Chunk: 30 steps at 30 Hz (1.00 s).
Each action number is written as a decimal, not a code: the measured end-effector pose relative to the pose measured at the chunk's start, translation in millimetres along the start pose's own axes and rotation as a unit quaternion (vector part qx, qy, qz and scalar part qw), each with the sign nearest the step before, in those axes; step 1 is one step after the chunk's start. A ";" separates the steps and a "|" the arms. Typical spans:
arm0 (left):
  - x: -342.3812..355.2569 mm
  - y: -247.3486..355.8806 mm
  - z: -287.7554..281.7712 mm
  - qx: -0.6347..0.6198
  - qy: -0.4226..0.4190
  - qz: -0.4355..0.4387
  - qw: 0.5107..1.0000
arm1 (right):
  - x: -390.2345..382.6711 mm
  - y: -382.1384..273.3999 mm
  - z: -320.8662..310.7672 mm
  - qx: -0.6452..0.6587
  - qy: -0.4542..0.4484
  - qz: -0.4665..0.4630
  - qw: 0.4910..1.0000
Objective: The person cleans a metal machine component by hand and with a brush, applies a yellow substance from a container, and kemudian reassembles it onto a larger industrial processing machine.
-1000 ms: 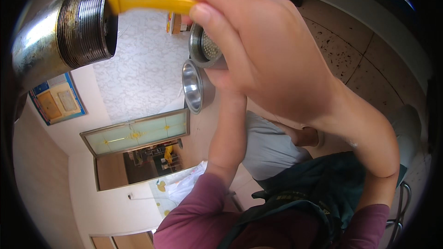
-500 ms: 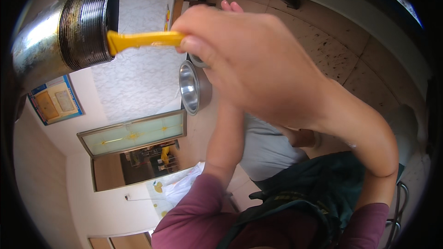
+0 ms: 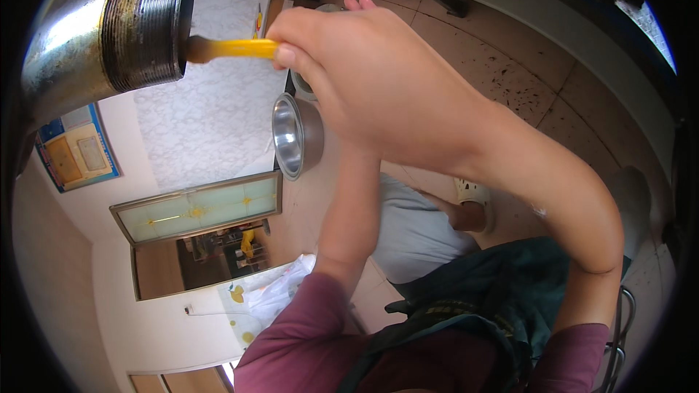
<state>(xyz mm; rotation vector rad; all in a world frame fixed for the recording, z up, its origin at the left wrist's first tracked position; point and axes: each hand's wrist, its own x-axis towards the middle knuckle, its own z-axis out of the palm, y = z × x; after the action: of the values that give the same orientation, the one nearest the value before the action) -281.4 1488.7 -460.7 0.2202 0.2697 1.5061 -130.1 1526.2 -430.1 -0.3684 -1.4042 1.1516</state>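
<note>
Brush [image 3: 233,48] just left of my right hand [image 3: 378,80], which pinches it, beside upper-left pipe [image 3: 145,25], left hand [image 3: 358,3] mostly hidden, grip I cannot tell

Yellow brush [image 3: 251,48]: less of its handle shows left of the right fingers [image 3: 287,55] than a second ago.
Brown bristles [image 3: 202,49]: in sight now at the brush's far end, left of the fingers; earlier hidden in the pipe mouth.
Metal pipe [image 3: 142,25]: its mouth has come nearer the fingers and now sits up and left of them, where at first it was about level.
Threaded ring [image 3: 303,87]: its perforated face showed below the fingers a second ago; now the right hand [image 3: 400,87] covers most of it.
Left fingertips [image 3: 365,3]: out from behind the right hand, above and right of the right fingers.
Steel bowl [image 3: 312,135]: appears closer below the fingers.
</note>
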 end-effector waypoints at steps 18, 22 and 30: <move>-2.9 -12.9 3.6 -0.088 -0.060 -0.046 0.993 | -16.9 -27.6 -56.6 0.107 0.032 -0.039 0.993; -6.9 -15.6 6.7 -0.091 0.015 -0.004 0.996 | -3.6 -20.8 -51.9 0.049 0.033 0.036 0.998; -2.2 -3.9 -13.6 -0.091 -0.072 -0.026 0.993 | 10.5 -39.0 -23.3 -0.114 -0.013 0.063 0.991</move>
<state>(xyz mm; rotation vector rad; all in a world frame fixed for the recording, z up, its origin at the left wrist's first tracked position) -282.1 1485.9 -474.7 0.1733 0.0213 1.4458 -96.0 1526.3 -398.2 -0.6137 -1.5583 1.1035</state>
